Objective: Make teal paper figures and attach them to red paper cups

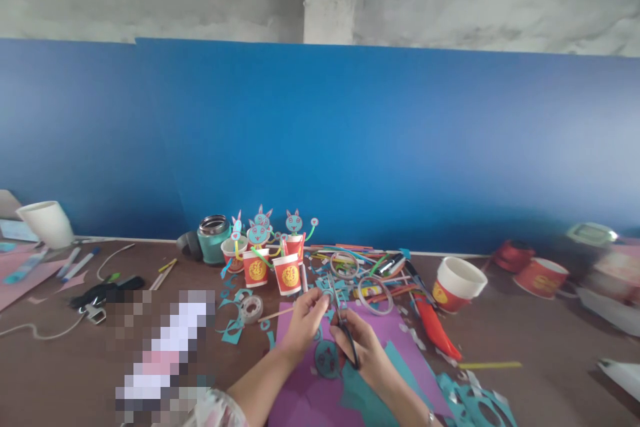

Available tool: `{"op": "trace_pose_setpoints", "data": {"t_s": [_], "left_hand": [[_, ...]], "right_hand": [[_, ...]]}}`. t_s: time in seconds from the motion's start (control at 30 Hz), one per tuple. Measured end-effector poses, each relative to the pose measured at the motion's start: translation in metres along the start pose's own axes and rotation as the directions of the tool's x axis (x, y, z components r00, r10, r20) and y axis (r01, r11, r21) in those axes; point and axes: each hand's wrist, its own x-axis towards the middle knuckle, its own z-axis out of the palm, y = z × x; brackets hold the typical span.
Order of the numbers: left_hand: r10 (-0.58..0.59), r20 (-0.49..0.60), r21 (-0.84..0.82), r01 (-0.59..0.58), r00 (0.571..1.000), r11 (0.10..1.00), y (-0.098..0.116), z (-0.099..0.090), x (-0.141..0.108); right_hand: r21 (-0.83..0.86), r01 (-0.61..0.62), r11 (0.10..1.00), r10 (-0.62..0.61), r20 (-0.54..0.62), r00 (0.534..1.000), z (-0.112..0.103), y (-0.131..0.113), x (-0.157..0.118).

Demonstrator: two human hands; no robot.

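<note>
My right hand [365,347] is closed round the black-handled scissors [355,352], whose blades point away from me. Beside them, my left hand [306,321] pinches a small piece of blue paper [329,297] near the blades; its outline is partly hidden by my fingers. Under both hands lies a purple sheet [295,397]. On it rest a round blue paper face [327,358] with drawn features, just below my hands, and a larger blue-green sheet [367,400] near my right wrist.
Red paper cups [289,275] with blue animal heads stand behind my left hand, next to a teal flask [212,240]. Tape rolls [251,309], pipe cleaners and paper scraps [475,400] lie around. A white-and-red cup [457,283] stands right. A blue partition [320,147] bounds the table.
</note>
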Motion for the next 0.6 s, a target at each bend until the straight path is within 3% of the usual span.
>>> {"op": "trace_pose_setpoints", "data": {"t_s": [0.6], "left_hand": [[0.007, -0.032, -0.013, -0.007, 0.999, 1.0, 0.0014, -0.0006, 0.0016]], "right_hand": [[0.014, -0.023, 1.0, 0.023, 0.005, 1.0, 0.0005, 0.0008, -0.0002]]}}
